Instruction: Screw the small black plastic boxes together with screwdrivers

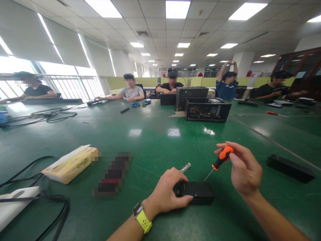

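A small black box-shaped device (198, 192) lies flat on the green table (150, 140) in front of me. My left hand (169, 192), with a yellow-strapped watch on the wrist, is closed over the device's left end, holding it down. My right hand (244, 169) pinches the orange-and-black handle of a screwdriver (219, 161); its thin shaft slants down with the tip at the device's top right edge. A short silver metal piece (186, 167) lies just behind my left hand.
A yellow tissue pack (71, 164) and a blurred dark object (112, 174) lie to the left, with black cables (32, 167) and a white item (15, 204). A black strip (291, 168) lies right. Open computer cases (207, 108) stand mid-table. Several people sit along the far edge.
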`<state>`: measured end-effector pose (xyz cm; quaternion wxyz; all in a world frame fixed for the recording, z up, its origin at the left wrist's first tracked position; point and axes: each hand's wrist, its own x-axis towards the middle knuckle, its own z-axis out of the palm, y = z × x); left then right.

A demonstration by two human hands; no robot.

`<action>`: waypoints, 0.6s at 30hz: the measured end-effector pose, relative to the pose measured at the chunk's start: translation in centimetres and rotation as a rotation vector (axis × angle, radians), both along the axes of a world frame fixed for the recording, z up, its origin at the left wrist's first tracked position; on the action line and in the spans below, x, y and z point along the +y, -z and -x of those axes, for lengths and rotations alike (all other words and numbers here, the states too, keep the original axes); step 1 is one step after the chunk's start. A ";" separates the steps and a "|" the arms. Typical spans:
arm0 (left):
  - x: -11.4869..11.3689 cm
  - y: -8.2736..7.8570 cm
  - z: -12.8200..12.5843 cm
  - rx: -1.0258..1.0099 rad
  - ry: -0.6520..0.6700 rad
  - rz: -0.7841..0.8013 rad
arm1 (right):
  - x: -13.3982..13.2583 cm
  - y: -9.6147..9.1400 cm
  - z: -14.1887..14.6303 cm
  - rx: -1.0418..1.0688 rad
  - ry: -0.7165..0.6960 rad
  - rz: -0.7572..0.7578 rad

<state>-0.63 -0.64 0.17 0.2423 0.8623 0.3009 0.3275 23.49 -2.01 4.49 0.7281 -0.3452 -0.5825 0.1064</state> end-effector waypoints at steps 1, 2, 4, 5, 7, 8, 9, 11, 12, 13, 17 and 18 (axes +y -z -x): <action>0.0 0.0 0.0 0.001 -0.004 -0.003 | 0.0 0.0 0.0 0.005 -0.018 -0.016; 0.1 0.1 -0.1 0.001 -0.006 -0.005 | 0.1 0.1 0.0 0.004 -0.026 -0.034; 0.1 0.2 -0.1 -0.001 -0.007 -0.006 | 0.2 0.2 -0.1 -0.003 -0.029 -0.055; 0.1 0.3 -0.1 -0.004 -0.005 -0.003 | 0.3 0.2 -0.1 -0.003 -0.028 -0.061; 0.1 0.3 -0.1 -0.010 0.001 0.005 | 0.5 0.2 -0.1 -0.005 -0.019 -0.071; 0.1 0.4 0.0 -0.012 0.005 0.010 | 0.6 0.2 -0.1 -0.011 -0.008 -0.081; 0.1 0.4 0.0 -0.014 0.008 0.015 | 0.6 0.1 -0.2 -0.022 0.008 -0.094; 0.1 0.4 0.1 -0.017 0.012 0.022 | 0.7 0.1 -0.3 -0.055 0.049 -0.119; 0.1 0.4 0.1 -0.018 0.011 0.023 | 0.6 0.1 -0.3 -0.073 0.067 -0.126; 0.1 0.4 0.1 -0.020 0.009 0.023 | 0.6 0.1 -0.4 -0.088 0.083 -0.126; 0.2 0.4 0.1 -0.024 0.009 0.010 | 0.3 0.2 -0.4 -0.074 0.068 -0.054; 0.2 0.4 0.1 -0.025 0.013 0.007 | 0.3 0.2 -0.4 -0.059 0.052 -0.042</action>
